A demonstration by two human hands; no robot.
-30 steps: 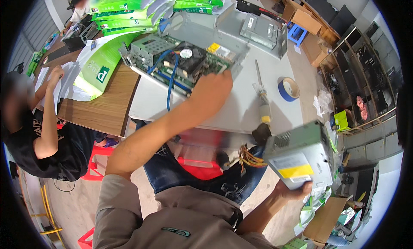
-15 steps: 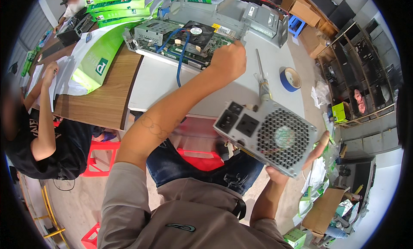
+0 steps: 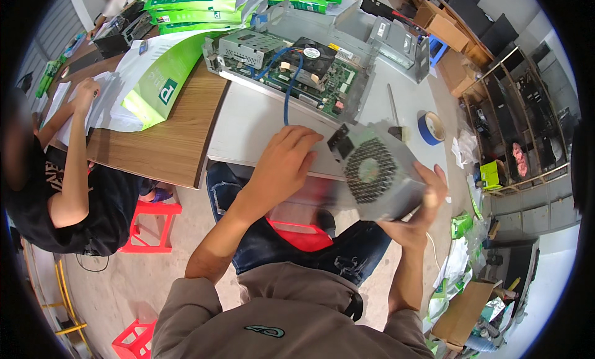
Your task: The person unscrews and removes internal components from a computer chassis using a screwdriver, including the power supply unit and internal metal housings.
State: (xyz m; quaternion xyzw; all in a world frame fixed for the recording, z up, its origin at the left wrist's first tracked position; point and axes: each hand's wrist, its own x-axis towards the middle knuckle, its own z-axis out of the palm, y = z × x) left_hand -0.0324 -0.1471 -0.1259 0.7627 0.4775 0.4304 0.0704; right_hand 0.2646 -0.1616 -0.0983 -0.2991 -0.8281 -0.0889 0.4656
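A grey metal computer power supply [image 3: 397, 167] hangs over the table's front edge, its round fan grille tilted up and slightly blurred. My right hand [image 3: 414, 217] grips it from beneath and the right side. My left hand [image 3: 282, 163] is held just left of it, fingers stretched out and thumb apart, with nothing in it. Beyond lies an opened computer case [image 3: 214, 62] with a green circuit board [image 3: 338, 78], a black cooling fan [image 3: 316, 60] and a blue cable [image 3: 287, 101] that runs over the front edge. A screwdriver [image 3: 393, 103] points away behind the power supply, its handle partly hidden.
A roll of blue tape [image 3: 432, 128] sits on the white table [image 3: 248, 114] at right. Green-and-white packages [image 3: 204, 18] are stacked at the back left. Another person [image 3: 68, 191] works at the wooden table. A metal rack [image 3: 520, 117] and a cardboard box [image 3: 462, 312] stand right.
My left hand has drawn back from the circuit board toward the power supply, and its fingers have spread. The power supply has turned and shifted slightly left and up in my right hand.
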